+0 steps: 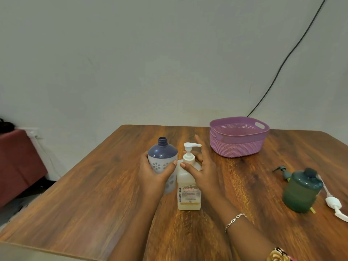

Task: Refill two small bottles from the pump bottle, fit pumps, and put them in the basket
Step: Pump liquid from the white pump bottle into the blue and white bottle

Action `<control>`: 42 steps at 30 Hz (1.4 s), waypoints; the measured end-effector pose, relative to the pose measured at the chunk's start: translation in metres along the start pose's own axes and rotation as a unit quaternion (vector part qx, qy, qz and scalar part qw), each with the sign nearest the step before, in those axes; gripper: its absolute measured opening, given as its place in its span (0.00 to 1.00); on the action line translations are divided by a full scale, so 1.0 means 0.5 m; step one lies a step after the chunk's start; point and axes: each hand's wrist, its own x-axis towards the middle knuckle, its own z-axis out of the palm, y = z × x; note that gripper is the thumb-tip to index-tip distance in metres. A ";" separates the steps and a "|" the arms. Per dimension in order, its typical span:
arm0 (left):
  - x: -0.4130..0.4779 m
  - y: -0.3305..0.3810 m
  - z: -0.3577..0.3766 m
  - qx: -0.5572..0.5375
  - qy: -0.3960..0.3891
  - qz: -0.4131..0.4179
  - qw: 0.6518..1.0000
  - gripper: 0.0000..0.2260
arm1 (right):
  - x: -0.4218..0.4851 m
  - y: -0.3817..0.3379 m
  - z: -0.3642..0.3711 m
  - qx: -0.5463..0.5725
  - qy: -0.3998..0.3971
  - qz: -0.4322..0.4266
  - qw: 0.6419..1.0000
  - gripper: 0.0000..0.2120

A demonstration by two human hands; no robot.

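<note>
- pump bottle (188, 194) is seen upright near the middle of the table (94, 194), its white pump head (191, 146) turned to the right, away from the small bottle.
- blue-topped small bottle (162, 153) is grasped round its body by the left hand (154, 172), fingers and thumb curled on it; it is held just beside the pump bottle's left shoulder, open neck (162, 141) up.
- right hand (203, 172) is laid on the pump bottle's shoulder, thumb in front and fingers straight behind the pump, not clenched.
- risk one: with the nozzle pointed away from the open neck, any press now would likely send liquid onto the table rather than into the bottle.
- risk two: the neck is narrow, so a slightly off line-up could be expected to dribble down the outside.
- risk three: only a thin yellowish layer is visible at the pump bottle's base, so air may be drawn instead of liquid.
- risk four: a press with the bottle barely steadied could tip it.
- purple basket (237, 146) is set toward the far edge, right of middle, with nothing seen inside.
- green bottle (301, 193) stands near the right edge, a dark pump (282, 170) lying just behind it and a white pump (334, 202) lying beside it at the edge, where it could be knocked off.
- nothing is placed between the hands and the basket.
</note>
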 end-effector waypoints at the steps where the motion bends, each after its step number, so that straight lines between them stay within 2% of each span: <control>1: 0.000 0.000 0.000 -0.001 -0.001 -0.001 1.000 0.25 | -0.002 0.000 0.001 0.000 0.004 -0.005 1.000 0.38; 8: -0.004 -0.001 -0.001 0.001 0.001 0.002 1.000 0.25 | -0.012 0.001 0.009 -0.005 0.043 -0.046 0.998 0.37; 15: -0.004 -0.004 0.001 0.009 0.004 0.004 1.000 0.26 | -0.021 0.011 0.021 -0.065 0.058 -0.089 0.992 0.27; 21: -0.003 -0.001 0.002 0.005 0.000 0.010 1.000 0.25 | -0.019 0.009 0.020 -0.073 0.030 -0.108 0.991 0.26; 25: -0.001 0.000 0.000 0.001 0.004 0.009 1.000 0.25 | -0.017 0.013 0.021 -0.118 0.016 -0.127 0.985 0.28; 32: 0.000 -0.007 -0.009 0.011 0.009 0.005 1.000 0.30 | -0.018 0.018 0.025 -0.166 0.001 -0.141 0.976 0.30; 35: 0.000 -0.010 -0.011 0.007 0.002 0.004 1.000 0.26 | -0.015 0.011 0.017 -0.110 -0.014 -0.109 0.988 0.32; 38: -0.001 -0.011 -0.011 -0.001 -0.008 0.000 1.000 0.26 | -0.007 0.010 0.002 0.045 -0.058 -0.024 0.997 0.32; 40: -0.004 -0.007 -0.011 -0.008 -0.015 -0.002 1.000 0.26 | -0.001 0.004 -0.005 0.112 -0.077 0.021 0.990 0.28; 42: -0.006 -0.005 -0.009 -0.014 -0.018 -0.002 1.000 0.24 | 0.007 -0.010 -0.012 0.149 -0.070 0.048 0.985 0.19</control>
